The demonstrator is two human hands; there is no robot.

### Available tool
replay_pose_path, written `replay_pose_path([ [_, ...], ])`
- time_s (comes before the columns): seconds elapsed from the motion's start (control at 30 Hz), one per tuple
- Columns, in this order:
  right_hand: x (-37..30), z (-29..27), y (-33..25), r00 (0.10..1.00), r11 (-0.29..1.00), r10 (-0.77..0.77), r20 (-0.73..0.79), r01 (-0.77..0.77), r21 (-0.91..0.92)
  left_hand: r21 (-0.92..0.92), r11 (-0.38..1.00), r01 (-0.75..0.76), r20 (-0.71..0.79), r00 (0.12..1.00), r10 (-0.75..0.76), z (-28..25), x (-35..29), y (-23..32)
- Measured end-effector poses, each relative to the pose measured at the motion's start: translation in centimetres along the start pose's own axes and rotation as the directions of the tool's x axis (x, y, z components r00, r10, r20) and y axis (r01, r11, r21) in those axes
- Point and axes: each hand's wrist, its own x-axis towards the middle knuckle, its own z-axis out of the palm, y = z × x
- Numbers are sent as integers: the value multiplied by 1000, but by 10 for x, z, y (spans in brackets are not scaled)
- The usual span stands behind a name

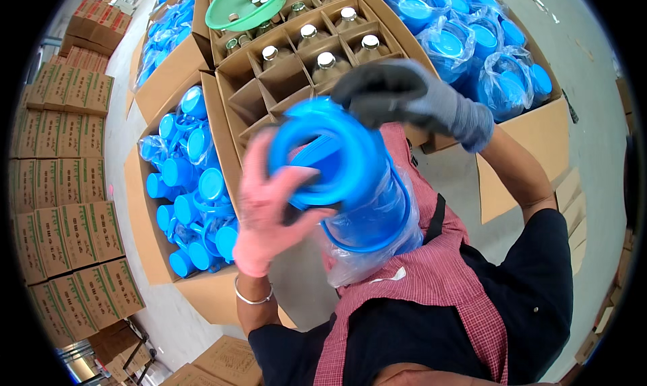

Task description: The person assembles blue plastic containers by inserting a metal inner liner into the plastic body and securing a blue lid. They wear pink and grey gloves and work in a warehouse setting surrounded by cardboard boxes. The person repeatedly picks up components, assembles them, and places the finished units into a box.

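In the head view, a blurred blue ring (366, 160) is sitting at the mouth of a plastic-wrapped blue tub (371, 217), right in front of the red apron (431, 285). The pink-gloved left hand (264, 207) is resting against the ring's left side, fingers apart; the dark-gloved right hand (397, 96) is resting at its upper edge, fingers bent. I cannot tell whether either is clamping. Beyond, white-capped bottles (325, 69) are standing in a divided carton (249, 106).

The round blue vessel (367, 214) is smooth, glossy plastic in crinkled clear film (347, 271). At twelve o'clock, the divided brown carton (249, 101) is matt cardboard, its white-capped clear bottles (327, 69) look like glass. The pink-gloved left hand (263, 207) shows matt cloth.
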Motion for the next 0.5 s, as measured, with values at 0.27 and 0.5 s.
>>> replay_pose_path([
  [0.27, 61, -23, 221, 996, 741, -61, -58, 6, -672, -31, 959, 283, -661, 713, -232, 1, 3, -75],
  [0.5, 90, 22, 300, 992, 530, 58, 111, 64, -845, -413, 872, 263, -606, 636, -479, 40, -3, -122],
])
